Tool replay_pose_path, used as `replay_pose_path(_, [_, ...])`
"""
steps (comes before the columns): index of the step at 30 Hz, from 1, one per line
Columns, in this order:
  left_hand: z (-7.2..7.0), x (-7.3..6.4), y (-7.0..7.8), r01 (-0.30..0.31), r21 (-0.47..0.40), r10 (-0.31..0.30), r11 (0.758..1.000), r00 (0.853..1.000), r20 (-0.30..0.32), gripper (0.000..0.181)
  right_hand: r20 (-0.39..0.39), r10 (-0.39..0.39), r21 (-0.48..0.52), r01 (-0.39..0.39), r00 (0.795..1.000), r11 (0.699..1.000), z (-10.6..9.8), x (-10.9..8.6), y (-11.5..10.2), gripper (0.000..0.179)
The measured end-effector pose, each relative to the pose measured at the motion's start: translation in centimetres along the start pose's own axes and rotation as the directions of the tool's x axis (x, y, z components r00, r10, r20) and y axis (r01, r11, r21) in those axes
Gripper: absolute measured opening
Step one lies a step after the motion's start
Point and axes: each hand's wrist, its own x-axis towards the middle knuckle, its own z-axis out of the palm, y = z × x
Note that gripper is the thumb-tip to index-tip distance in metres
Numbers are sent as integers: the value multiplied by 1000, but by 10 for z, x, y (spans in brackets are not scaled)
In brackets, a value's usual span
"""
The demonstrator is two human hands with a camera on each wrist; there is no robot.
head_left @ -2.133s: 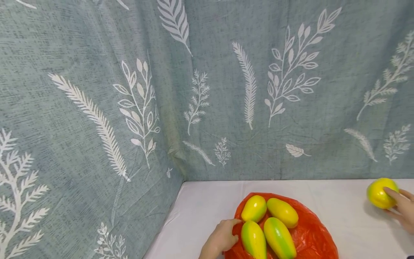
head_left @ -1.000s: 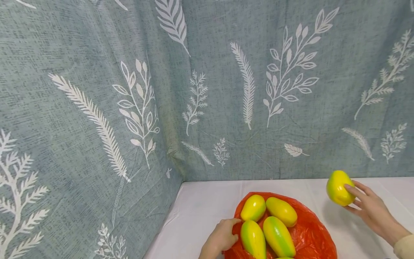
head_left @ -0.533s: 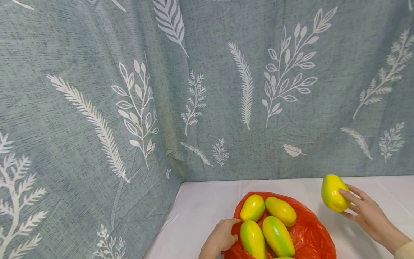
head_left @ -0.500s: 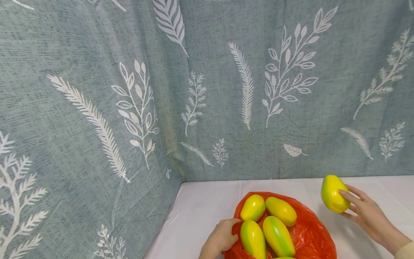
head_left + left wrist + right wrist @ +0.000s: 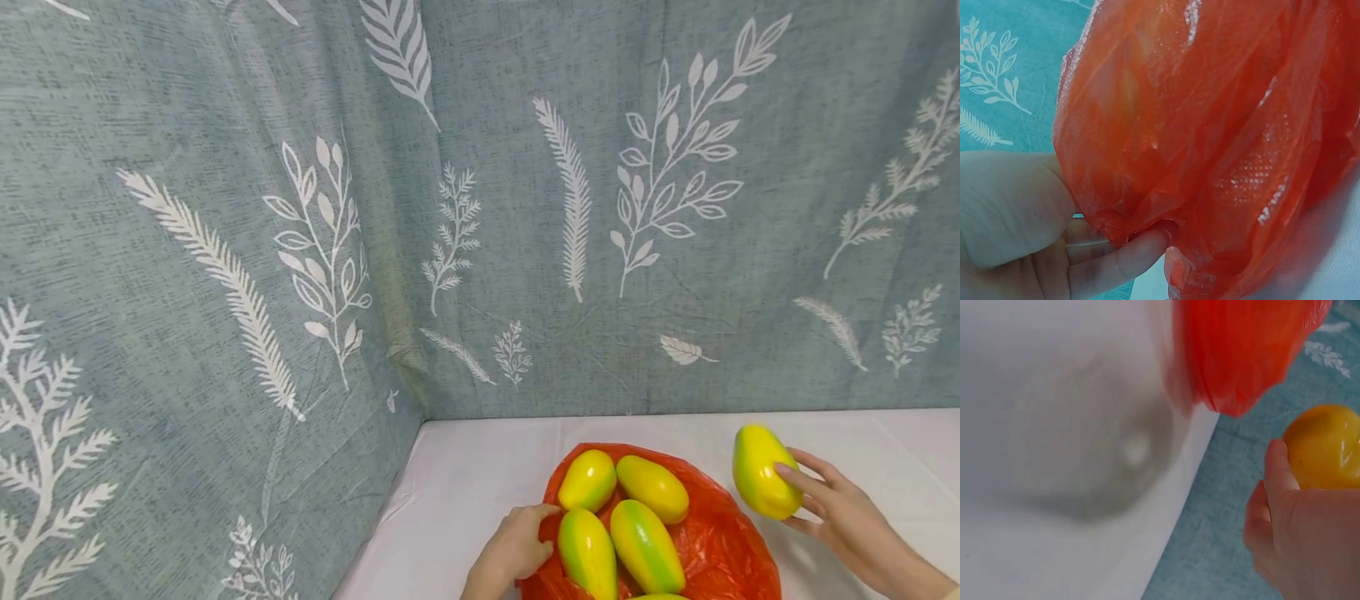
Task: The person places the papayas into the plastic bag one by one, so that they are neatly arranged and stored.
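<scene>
A red plastic bag [image 5: 723,542] lies opened out on the table with several yellow-green mangoes [image 5: 647,548] in it. At its left rim my left hand [image 5: 516,546] grips the plastic; the left wrist view shows the fingers [image 5: 1125,259] pinching a fold of the bag [image 5: 1210,156]. To the right of the bag, my right hand [image 5: 847,508] holds another mango [image 5: 765,472] between thumb and fingers. That mango [image 5: 1325,450] also shows at the right edge of the right wrist view, with the red bag apart from it. Part of the bag falls below the head view.
A white cloth [image 5: 457,475] covers the table. Behind and to the left hangs a grey-green curtain [image 5: 510,250] printed with white leaves, meeting the table's back edge.
My right hand has carried its mango leftward from the far right of the table, lifted it, then lowered it slightly closer to the bag. My left hand stays on the bag's rim.
</scene>
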Motion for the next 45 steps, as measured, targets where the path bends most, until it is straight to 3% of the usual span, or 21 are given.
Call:
replay_pose_path(28, [2,-1,-3,-8,-1,8,1000,1000,-5,36,64,68,55,-71,996,996,32,-18,10,87])
replay_pose_path(36, [1,-1,-3,12,-24,-12,1000,1000,8,37,99,72,10,-73,993,997,47,-25,14,88])
replay_pose_path(45, [0,-2,-3,9,-45,-9,999,1000,15,36,52,114,-92,-109,992,990,60,-25,25,97])
